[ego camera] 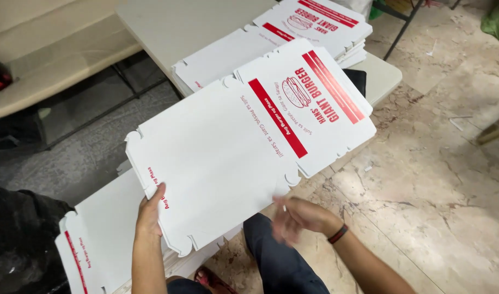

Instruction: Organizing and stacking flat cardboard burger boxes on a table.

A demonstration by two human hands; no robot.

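Note:
A flat, unfolded white cardboard box blank [244,141] with red stripes and a burger drawing is held up in the air in front of me. My left hand [150,213] grips its near left edge, thumb on top. My right hand [299,216], blurred and with a dark band at the wrist, hovers just under the blank's near right edge with fingers spread; it does not hold anything.
A stack of the same blanks [309,24] lies on a pale table [168,22] ahead. More blanks [102,234] are piled at lower left. A dark bag [18,239] sits at far left. Marbled stone floor [434,179] spreads to the right.

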